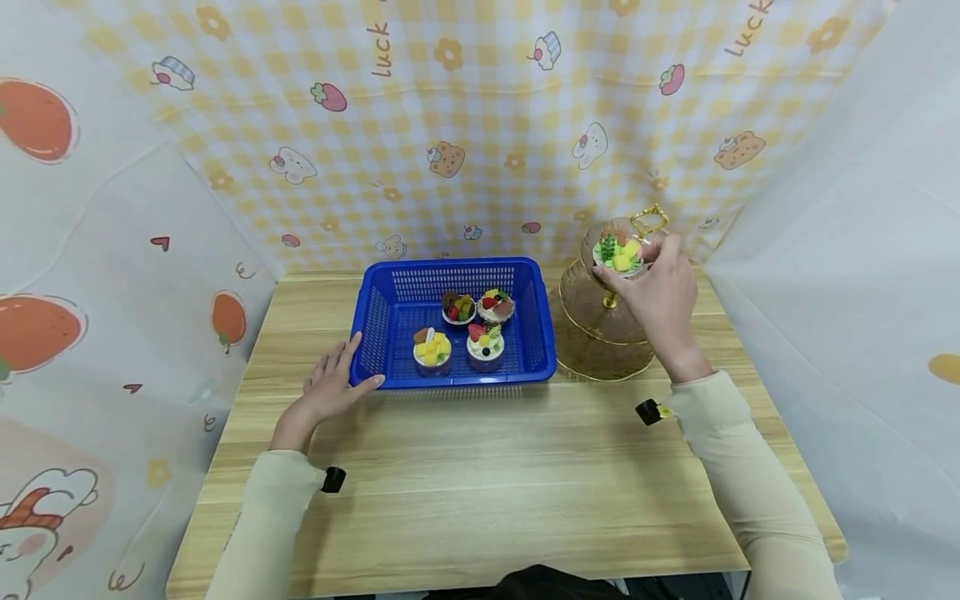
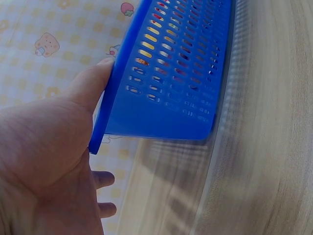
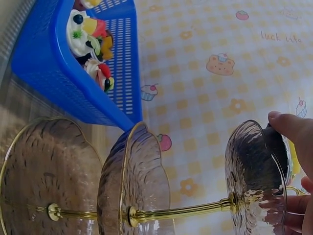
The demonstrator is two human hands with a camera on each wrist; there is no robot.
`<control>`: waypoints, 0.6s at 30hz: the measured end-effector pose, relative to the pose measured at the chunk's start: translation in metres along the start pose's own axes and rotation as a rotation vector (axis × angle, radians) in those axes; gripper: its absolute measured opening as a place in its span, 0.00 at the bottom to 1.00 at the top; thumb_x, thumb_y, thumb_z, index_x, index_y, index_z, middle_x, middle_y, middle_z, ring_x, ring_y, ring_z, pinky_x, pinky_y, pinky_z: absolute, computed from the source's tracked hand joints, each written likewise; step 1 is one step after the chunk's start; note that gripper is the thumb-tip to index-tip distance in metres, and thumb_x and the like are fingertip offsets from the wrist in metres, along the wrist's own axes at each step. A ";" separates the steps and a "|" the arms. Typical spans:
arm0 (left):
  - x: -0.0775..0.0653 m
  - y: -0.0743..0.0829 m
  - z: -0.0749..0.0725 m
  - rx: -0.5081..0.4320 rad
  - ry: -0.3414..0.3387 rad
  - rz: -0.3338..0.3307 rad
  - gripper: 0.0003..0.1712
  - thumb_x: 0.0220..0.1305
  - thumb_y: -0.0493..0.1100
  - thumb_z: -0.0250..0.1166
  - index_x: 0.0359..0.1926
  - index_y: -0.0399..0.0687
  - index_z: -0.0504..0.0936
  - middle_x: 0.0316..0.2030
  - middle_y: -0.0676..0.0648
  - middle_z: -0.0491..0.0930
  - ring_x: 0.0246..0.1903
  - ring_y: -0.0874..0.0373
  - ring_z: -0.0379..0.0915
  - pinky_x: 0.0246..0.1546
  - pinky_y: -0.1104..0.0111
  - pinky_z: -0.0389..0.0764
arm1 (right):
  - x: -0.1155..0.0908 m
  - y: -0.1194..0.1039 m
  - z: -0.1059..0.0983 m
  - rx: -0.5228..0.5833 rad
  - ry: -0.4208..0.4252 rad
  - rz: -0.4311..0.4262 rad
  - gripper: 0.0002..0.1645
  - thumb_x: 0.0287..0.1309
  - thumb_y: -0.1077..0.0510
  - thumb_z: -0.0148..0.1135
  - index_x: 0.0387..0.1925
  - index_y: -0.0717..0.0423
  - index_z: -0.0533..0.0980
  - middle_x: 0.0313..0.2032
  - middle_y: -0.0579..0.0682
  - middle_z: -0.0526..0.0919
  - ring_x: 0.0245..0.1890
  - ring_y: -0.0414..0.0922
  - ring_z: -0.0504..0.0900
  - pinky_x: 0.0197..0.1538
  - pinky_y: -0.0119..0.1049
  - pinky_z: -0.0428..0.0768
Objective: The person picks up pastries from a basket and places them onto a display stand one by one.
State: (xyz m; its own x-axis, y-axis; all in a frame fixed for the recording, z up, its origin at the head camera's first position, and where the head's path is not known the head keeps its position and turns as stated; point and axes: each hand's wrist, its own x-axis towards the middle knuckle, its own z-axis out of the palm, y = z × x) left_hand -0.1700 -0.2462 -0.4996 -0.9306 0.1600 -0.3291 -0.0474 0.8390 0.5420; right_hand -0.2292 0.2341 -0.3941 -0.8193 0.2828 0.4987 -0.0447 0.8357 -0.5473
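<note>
My right hand (image 1: 662,287) grips a small fruit-topped dessert cup (image 1: 619,255) between thumb and fingers. The cup is at the top plate of a three-tier glass cake stand (image 1: 600,365) with gold rims and a gold handle. In the right wrist view the cup's dark side (image 3: 277,142) shows close to that plate's clear bowl, partly through the glass. My left hand (image 1: 330,385) rests at the near left corner of a blue plastic basket (image 1: 457,382), fingers extended and thumb along the rim. Several dessert cups (image 1: 432,348) with fruit and cream stand inside the basket.
The basket and stand sit side by side towards the back of a wooden table (image 1: 487,483). A yellow checked cloth (image 1: 480,125) hangs right behind them. White printed sheets close in the left and right sides. A black wrist camera (image 1: 648,412) sticks out from the right sleeve.
</note>
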 end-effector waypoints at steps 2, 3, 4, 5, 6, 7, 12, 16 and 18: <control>0.000 -0.001 0.000 -0.002 0.002 0.001 0.55 0.68 0.69 0.53 0.79 0.57 0.30 0.77 0.30 0.30 0.73 0.21 0.26 0.62 0.21 0.35 | -0.001 0.000 -0.001 -0.001 -0.003 0.001 0.45 0.39 0.31 0.77 0.43 0.58 0.66 0.33 0.55 0.73 0.30 0.54 0.73 0.31 0.42 0.65; 0.000 -0.001 0.001 -0.002 0.003 0.002 0.55 0.68 0.69 0.53 0.79 0.58 0.30 0.77 0.30 0.31 0.73 0.21 0.26 0.62 0.21 0.36 | -0.002 0.000 -0.002 0.000 -0.006 0.003 0.45 0.39 0.32 0.77 0.43 0.59 0.66 0.34 0.56 0.74 0.31 0.54 0.73 0.31 0.42 0.65; 0.001 -0.001 0.001 -0.003 0.003 0.002 0.55 0.68 0.69 0.53 0.79 0.58 0.30 0.77 0.30 0.31 0.73 0.21 0.26 0.62 0.21 0.35 | -0.004 0.000 -0.003 0.001 -0.011 0.008 0.45 0.39 0.32 0.78 0.44 0.59 0.67 0.35 0.56 0.74 0.31 0.54 0.73 0.31 0.42 0.65; 0.001 -0.001 0.001 -0.004 0.003 0.003 0.55 0.68 0.69 0.53 0.79 0.58 0.30 0.77 0.30 0.31 0.73 0.21 0.26 0.62 0.21 0.35 | -0.005 0.000 -0.004 0.001 -0.013 0.015 0.45 0.39 0.32 0.77 0.44 0.59 0.67 0.36 0.56 0.75 0.32 0.54 0.74 0.32 0.42 0.66; 0.001 -0.001 0.001 -0.003 0.003 0.003 0.55 0.68 0.69 0.53 0.79 0.58 0.30 0.77 0.30 0.31 0.73 0.21 0.26 0.62 0.21 0.36 | -0.006 0.000 -0.005 0.001 -0.013 0.021 0.45 0.39 0.32 0.77 0.44 0.59 0.67 0.37 0.57 0.77 0.32 0.55 0.75 0.31 0.43 0.66; 0.001 -0.001 0.001 -0.003 0.004 0.003 0.55 0.68 0.69 0.53 0.79 0.58 0.30 0.77 0.29 0.31 0.73 0.21 0.26 0.62 0.21 0.36 | -0.007 0.001 -0.007 -0.002 -0.012 0.025 0.45 0.39 0.32 0.77 0.45 0.60 0.68 0.37 0.57 0.78 0.32 0.55 0.76 0.31 0.44 0.67; 0.002 -0.001 0.002 -0.010 0.009 0.006 0.55 0.68 0.69 0.54 0.79 0.58 0.30 0.77 0.29 0.32 0.73 0.20 0.26 0.62 0.20 0.36 | -0.014 0.002 -0.018 -0.013 0.013 0.011 0.44 0.39 0.34 0.78 0.45 0.60 0.69 0.39 0.60 0.81 0.34 0.58 0.76 0.34 0.47 0.69; 0.001 -0.001 0.003 -0.027 0.018 0.011 0.56 0.66 0.70 0.54 0.79 0.59 0.30 0.77 0.29 0.32 0.73 0.20 0.27 0.61 0.20 0.36 | -0.024 0.004 -0.024 -0.011 0.040 -0.069 0.43 0.39 0.38 0.80 0.45 0.62 0.70 0.39 0.61 0.79 0.38 0.59 0.75 0.42 0.50 0.69; 0.000 -0.002 0.003 -0.034 0.019 0.014 0.57 0.66 0.71 0.54 0.79 0.59 0.30 0.77 0.29 0.32 0.73 0.21 0.27 0.61 0.21 0.36 | -0.031 0.003 -0.025 -0.010 0.058 -0.113 0.42 0.39 0.39 0.81 0.45 0.63 0.71 0.39 0.61 0.79 0.40 0.59 0.75 0.43 0.51 0.71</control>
State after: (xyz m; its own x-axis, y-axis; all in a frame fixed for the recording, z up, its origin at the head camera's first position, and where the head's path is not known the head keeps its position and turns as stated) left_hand -0.1691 -0.2463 -0.5034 -0.9382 0.1607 -0.3066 -0.0469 0.8185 0.5726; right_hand -0.1895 0.2394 -0.3944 -0.7750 0.2133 0.5948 -0.1288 0.8682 -0.4792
